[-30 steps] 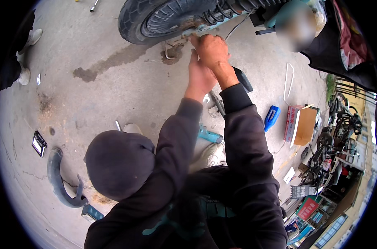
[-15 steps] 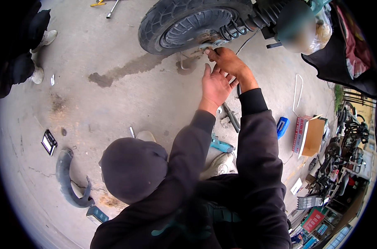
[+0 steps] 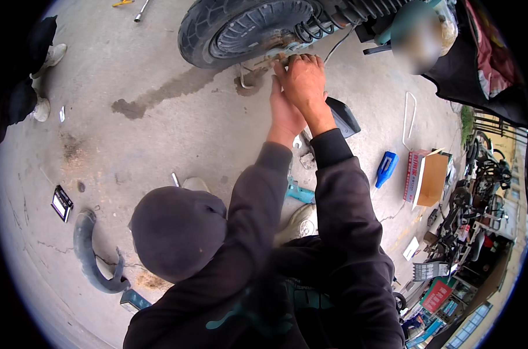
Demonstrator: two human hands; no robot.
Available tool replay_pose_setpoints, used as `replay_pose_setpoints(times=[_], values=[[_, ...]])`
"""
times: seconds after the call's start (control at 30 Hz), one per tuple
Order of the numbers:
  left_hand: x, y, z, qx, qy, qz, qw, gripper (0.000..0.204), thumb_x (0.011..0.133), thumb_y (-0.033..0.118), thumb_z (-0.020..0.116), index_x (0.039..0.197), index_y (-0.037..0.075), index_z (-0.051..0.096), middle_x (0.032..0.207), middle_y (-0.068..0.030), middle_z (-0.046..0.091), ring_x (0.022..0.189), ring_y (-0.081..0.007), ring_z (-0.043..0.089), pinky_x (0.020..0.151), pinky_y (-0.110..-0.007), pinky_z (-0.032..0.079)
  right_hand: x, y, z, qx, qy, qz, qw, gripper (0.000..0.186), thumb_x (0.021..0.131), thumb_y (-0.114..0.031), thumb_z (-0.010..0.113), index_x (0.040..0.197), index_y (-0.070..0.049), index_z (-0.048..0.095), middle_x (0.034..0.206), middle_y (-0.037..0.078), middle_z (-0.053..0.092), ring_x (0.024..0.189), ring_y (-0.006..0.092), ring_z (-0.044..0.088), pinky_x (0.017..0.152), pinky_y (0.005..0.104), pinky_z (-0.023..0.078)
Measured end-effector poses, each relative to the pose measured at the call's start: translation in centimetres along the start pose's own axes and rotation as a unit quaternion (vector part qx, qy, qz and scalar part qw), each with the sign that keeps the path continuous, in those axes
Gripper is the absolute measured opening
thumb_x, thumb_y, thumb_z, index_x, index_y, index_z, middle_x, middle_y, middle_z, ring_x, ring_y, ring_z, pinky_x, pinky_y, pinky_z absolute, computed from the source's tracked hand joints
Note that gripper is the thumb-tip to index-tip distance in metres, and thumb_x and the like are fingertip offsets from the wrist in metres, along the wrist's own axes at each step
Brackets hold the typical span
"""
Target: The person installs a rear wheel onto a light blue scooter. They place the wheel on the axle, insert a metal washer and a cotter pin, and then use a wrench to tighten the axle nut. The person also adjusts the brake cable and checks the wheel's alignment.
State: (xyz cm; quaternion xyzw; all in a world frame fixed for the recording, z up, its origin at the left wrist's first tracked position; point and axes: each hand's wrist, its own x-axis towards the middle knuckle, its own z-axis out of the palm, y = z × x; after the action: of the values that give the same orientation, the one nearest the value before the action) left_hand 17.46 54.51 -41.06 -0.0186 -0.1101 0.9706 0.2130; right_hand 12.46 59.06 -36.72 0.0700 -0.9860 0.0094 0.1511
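Both my hands meet at the hub side of a black-tyred wheel [image 3: 195, 38], below a coil-spring shock absorber [image 3: 322, 26]. My right hand [image 3: 306, 84] is closed with its fingers curled, and whatever it grips is hidden. Under and beside it, my left hand [image 3: 284, 113] shows its palm side and a raised thumb; its fingers are covered by the right hand. A bent metal rod [image 3: 242, 77] hangs down by the hub. Just right of my wrist a dark, flat-sided object [image 3: 344, 116] shows, its kind unclear.
On the concrete lie a teal power tool [image 3: 300, 192], a blue bottle [image 3: 386, 168], an open cardboard box [image 3: 432, 180], a white bent rod [image 3: 410, 119] and a curved dark fender-like part [image 3: 88, 250]. Another person's shoe [image 3: 56, 55] stands far left. Motorcycles and parts [image 3: 470, 203] crowd the right.
My right hand has turned, with its fingers now curled over near the hub. My left hand has moved up under it. The dark flat-sided object has come into sight beside my wrist.
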Motion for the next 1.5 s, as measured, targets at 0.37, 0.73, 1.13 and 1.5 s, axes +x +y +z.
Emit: replay_pose_setpoints(times=[0.37,0.73,1.13,1.5], values=[[0.0,-0.1,0.3,0.049,0.051,-0.003,0.998,0.080,0.099,0.074,0.025,0.153,0.017,0.040,0.155,-0.0054,0.043,0.140,-0.0274,0.043,0.112,-0.056,0.034,-0.6,0.3,0.0,-0.010,0.007,-0.023,1.000,0.041,0.093,-0.041,0.065,0.087,-0.001,0.072,0.087,0.016,0.072,0.095,0.0352,0.066,0.096,0.0462,0.046],[0.3,0.0,-0.6,0.017,0.053,-0.004,0.998,0.082,0.100,0.072,0.023,0.155,0.012,0.036,0.156,-0.0090,0.042,0.143,-0.0291,0.042,0.114,-0.049,0.038,-0.1,0.7,0.2,0.000,0.012,-0.034,0.999,0.039,0.094,-0.038,0.062,0.081,-0.002,0.071,0.082,0.016,0.071,0.090,0.0348,0.066,0.093,0.0449,0.047],[0.1,0.2,-0.3,0.057,0.040,-0.001,0.998,0.078,0.102,0.071,0.021,0.158,0.018,0.030,0.156,-0.0078,0.041,0.142,-0.0287,0.042,0.111,-0.054,0.039,-0.1,0.0,-0.3,0.009,0.049,-0.045,0.998,0.037,0.092,-0.031,0.066,0.073,0.000,0.069,0.087,0.016,0.071,0.096,0.0342,0.065,0.090,0.0448,0.048],[0.2,0.9,-0.3,0.037,0.073,0.007,0.997,0.078,0.100,0.071,0.027,0.155,0.017,0.037,0.158,-0.0061,0.041,0.145,-0.0244,0.038,0.118,-0.041,0.031,0.0,0.4,-2.0,0.011,0.015,-0.027,0.999,0.031,0.087,-0.032,0.074,0.091,-0.002,0.064,0.088,0.012,0.069,0.093,0.0319,0.066,0.080,0.0425,0.054]])
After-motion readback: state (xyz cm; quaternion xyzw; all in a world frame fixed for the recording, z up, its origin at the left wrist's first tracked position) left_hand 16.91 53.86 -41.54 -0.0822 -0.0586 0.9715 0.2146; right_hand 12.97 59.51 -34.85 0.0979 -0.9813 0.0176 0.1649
